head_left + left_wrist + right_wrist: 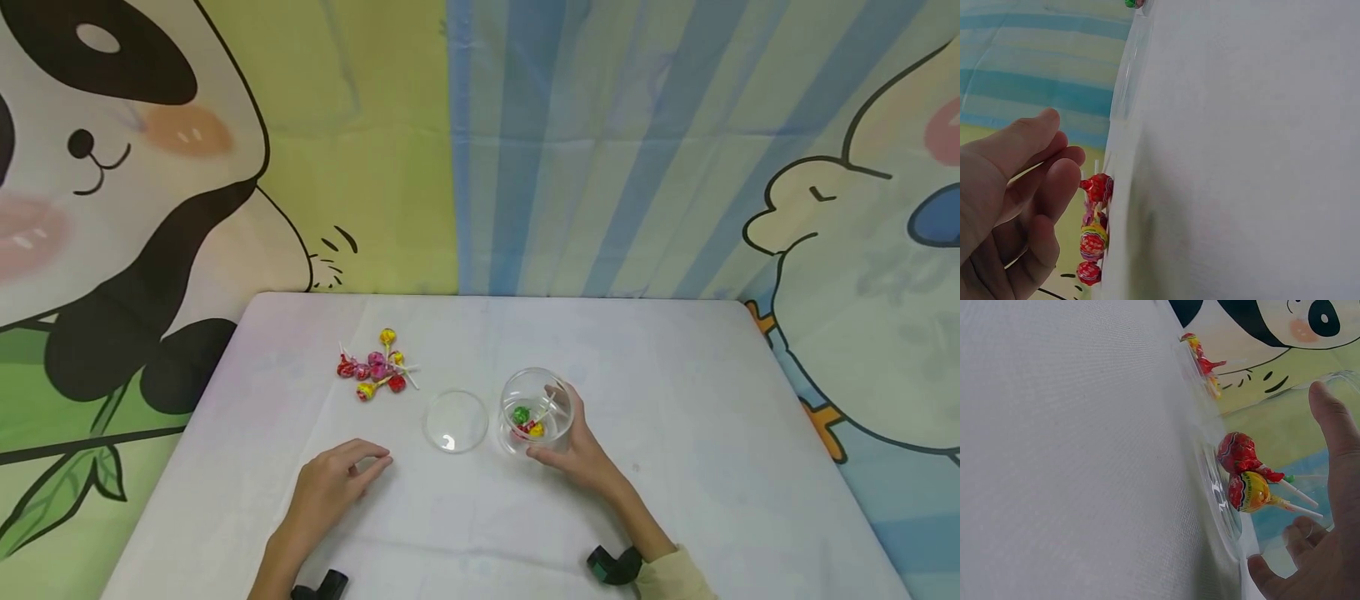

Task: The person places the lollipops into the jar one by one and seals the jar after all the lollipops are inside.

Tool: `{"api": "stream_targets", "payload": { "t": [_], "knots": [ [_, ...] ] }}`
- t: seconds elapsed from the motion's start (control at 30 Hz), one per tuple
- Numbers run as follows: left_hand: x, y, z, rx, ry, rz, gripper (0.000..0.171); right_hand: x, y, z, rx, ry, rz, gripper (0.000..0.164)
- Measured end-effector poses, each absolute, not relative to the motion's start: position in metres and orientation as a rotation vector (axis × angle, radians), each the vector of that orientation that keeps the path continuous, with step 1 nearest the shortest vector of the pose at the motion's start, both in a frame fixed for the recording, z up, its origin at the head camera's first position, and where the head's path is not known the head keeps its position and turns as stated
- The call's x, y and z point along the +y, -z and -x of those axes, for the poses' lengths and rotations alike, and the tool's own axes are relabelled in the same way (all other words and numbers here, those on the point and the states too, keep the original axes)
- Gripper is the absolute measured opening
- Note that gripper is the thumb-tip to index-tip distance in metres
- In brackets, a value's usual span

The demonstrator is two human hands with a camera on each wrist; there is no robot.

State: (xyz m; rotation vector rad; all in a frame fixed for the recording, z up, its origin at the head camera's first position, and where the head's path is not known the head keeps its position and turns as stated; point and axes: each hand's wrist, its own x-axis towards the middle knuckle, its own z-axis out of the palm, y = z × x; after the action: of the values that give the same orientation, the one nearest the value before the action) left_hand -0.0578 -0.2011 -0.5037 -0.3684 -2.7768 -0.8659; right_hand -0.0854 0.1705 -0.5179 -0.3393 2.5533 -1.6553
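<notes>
My right hand (573,442) grips a clear jar (517,390) from its right side, thumb and fingers spread round the wall. Inside the jar, a green lollipop (521,414), a yellow lollipop (536,429) and a red lollipop (1238,452) lie at the bottom, white sticks leaning up. My left hand (333,483) hovers low over the table at left, fingers loosely bent and holding nothing. Between the hands, nearer the jar, a round clear lid (456,422) lies flat. Beyond my left hand sits a loose pile of lollipops (377,367) in red, pink and yellow wrappers.
A white cloth covers the table (465,525). Its far edge meets a printed curtain (585,150) with cartoon animals. Black wrist devices show on both arms near the front, the right one (615,565) beside a pale sleeve (678,577).
</notes>
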Motion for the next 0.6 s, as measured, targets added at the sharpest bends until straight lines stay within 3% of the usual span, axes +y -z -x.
{"api": "stream_targets", "payload": {
  "t": [0.37,0.6],
  "knots": [
    [-0.194,0.505,0.078,-2.832,0.9,0.361,0.01,0.168,0.52,0.085,2.54,1.67,0.319,0.107],
    [-0.196,0.497,0.098,-2.807,0.963,0.106,0.016,0.169,0.52,0.085,2.545,1.679,0.323,0.107]
  ]
}}
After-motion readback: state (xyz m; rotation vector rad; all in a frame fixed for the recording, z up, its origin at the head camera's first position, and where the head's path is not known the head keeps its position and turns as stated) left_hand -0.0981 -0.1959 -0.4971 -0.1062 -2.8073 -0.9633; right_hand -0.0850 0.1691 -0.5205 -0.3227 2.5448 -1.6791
